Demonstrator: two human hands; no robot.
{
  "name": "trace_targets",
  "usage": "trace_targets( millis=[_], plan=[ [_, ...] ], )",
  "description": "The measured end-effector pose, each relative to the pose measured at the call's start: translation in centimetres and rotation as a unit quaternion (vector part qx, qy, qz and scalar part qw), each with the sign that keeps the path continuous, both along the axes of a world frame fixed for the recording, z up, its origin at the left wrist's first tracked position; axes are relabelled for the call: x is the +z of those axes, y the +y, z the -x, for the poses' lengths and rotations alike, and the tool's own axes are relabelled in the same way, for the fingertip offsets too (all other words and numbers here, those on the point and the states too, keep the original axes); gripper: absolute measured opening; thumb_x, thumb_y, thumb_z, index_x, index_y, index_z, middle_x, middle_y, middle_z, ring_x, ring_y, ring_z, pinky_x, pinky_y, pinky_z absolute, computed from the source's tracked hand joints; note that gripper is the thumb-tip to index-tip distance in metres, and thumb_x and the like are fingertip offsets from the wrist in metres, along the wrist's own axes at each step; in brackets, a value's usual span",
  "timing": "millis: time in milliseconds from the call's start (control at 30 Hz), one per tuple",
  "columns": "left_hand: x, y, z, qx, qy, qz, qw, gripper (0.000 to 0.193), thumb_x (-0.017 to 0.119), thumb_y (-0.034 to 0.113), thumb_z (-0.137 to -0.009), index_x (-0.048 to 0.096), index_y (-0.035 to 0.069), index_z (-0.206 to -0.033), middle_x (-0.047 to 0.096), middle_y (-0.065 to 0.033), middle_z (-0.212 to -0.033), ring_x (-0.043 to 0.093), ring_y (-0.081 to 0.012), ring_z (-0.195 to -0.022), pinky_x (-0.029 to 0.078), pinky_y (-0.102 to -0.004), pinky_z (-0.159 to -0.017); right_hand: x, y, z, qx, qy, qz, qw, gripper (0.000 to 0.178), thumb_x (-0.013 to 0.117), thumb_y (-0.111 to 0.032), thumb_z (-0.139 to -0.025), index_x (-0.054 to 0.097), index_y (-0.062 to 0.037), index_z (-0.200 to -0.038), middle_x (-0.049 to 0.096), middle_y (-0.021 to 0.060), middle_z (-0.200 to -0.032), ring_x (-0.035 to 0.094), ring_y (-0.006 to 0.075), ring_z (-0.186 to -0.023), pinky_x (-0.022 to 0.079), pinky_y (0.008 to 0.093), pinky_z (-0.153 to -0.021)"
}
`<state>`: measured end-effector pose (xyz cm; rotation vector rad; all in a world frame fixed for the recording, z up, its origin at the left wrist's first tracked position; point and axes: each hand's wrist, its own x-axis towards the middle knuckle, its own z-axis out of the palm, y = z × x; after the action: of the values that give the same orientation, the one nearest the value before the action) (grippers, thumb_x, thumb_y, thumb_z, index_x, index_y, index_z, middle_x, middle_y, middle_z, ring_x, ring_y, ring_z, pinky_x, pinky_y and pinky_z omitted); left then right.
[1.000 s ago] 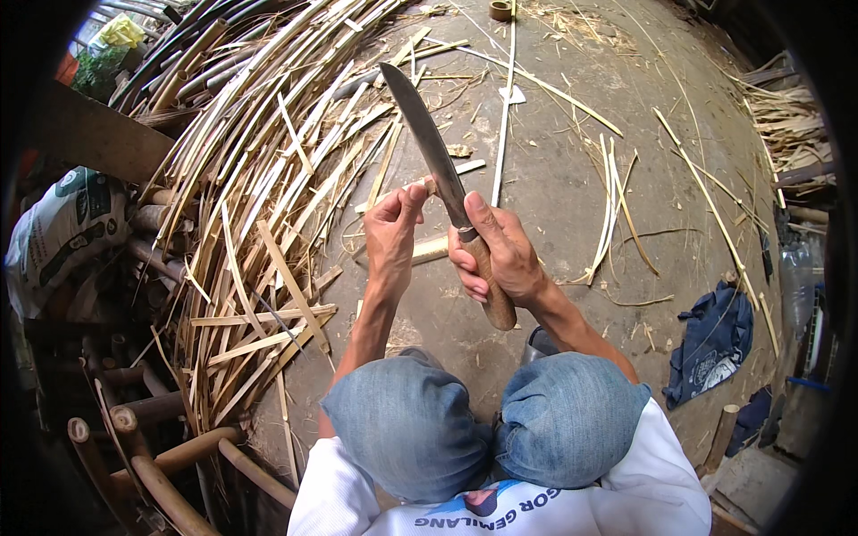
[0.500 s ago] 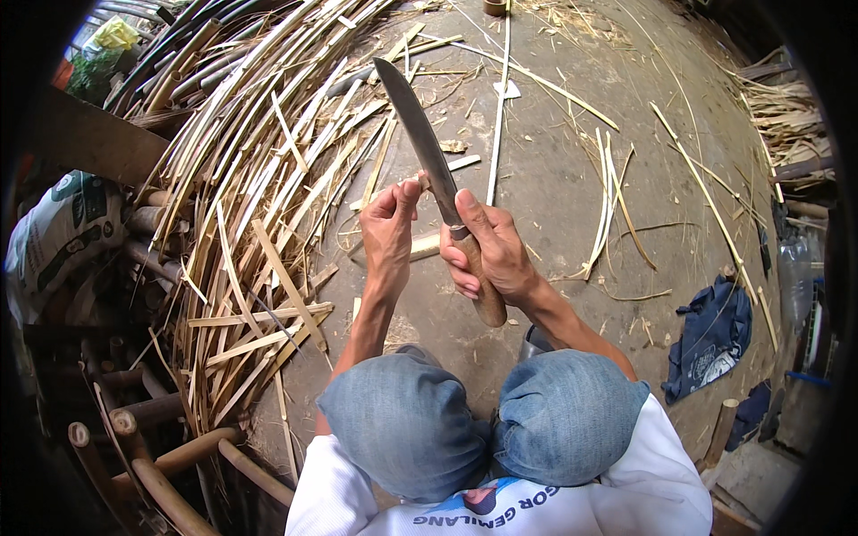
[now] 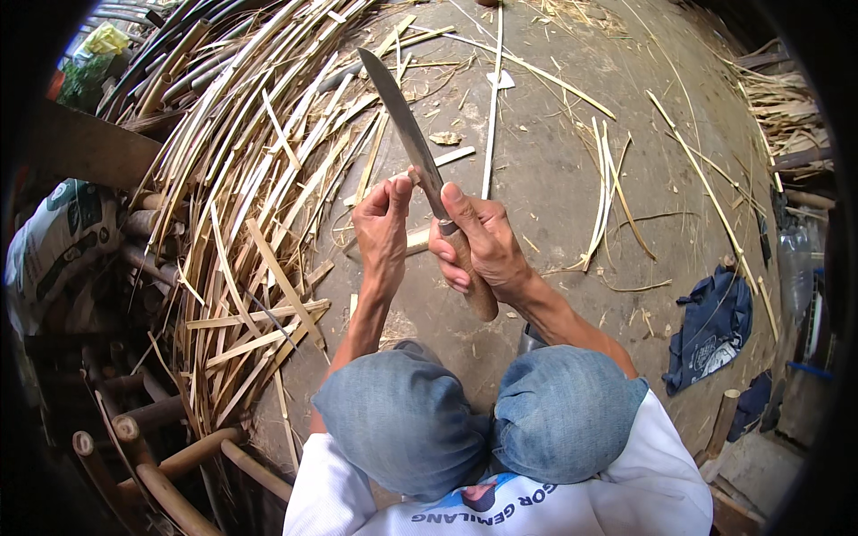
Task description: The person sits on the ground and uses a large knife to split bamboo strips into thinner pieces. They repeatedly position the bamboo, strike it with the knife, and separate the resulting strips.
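Note:
My right hand (image 3: pixel 483 241) is wrapped round the wooden handle (image 3: pixel 483 299) of a large knife (image 3: pixel 407 125). Its thumb lies along the base of the blade. The dark blade is raised and slants up to the far left. Close to the blade's left side, my left hand (image 3: pixel 384 219) is closed in a pinch, with the fingertips by the metal. Whatever it pinches, if anything, is too small to make out. Behind both hands a short pale bamboo piece (image 3: pixel 417 239) lies on the floor.
Long split bamboo strips (image 3: pixel 259 116) are heaped on the left. A bamboo frame (image 3: pixel 179 500) stands at lower left, near a white sack (image 3: pixel 63 232). Loose strips (image 3: pixel 601 192) and a dark blue cloth (image 3: pixel 712 330) lie on the concrete floor to the right.
Both hands and the knife have shifted slightly left in the picture, and the blade tip sits a little higher. Both hands remain closed as before.

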<state>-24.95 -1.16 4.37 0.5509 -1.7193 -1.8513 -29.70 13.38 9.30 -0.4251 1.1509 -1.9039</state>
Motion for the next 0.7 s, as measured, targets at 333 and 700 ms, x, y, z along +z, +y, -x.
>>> trace_targets(
  millis=[333,700],
  plan=[
    [-0.1,-0.2,-0.1,0.008,-0.006,0.019,1.000,0.046,0.064,0.049,-0.095,0.066,0.006,-0.078,0.042,0.0089,-0.068,0.030,-0.0045,-0.063,0.023,-0.0236,-0.057,0.6,0.0,0.0,0.030,-0.092,0.034,0.995,0.050,0.047,-0.053,-0.102,0.055,-0.0069,-0.083,0.050,0.0000,-0.060,0.048,0.0075,-0.039,0.040,0.0237,-0.035],
    [0.1,-0.4,-0.2,-0.002,-0.040,0.030,0.999,0.053,0.062,0.054,-0.095,0.073,0.003,-0.099,0.041,0.0075,-0.069,0.032,-0.0058,-0.065,0.023,-0.0239,-0.059,0.3,-0.4,0.1,0.000,-0.032,0.017,0.999,0.050,0.052,-0.054,-0.100,0.059,-0.0071,-0.085,0.051,-0.0004,-0.060,0.049,0.0071,-0.039,0.039,0.0228,-0.034]
  ],
)
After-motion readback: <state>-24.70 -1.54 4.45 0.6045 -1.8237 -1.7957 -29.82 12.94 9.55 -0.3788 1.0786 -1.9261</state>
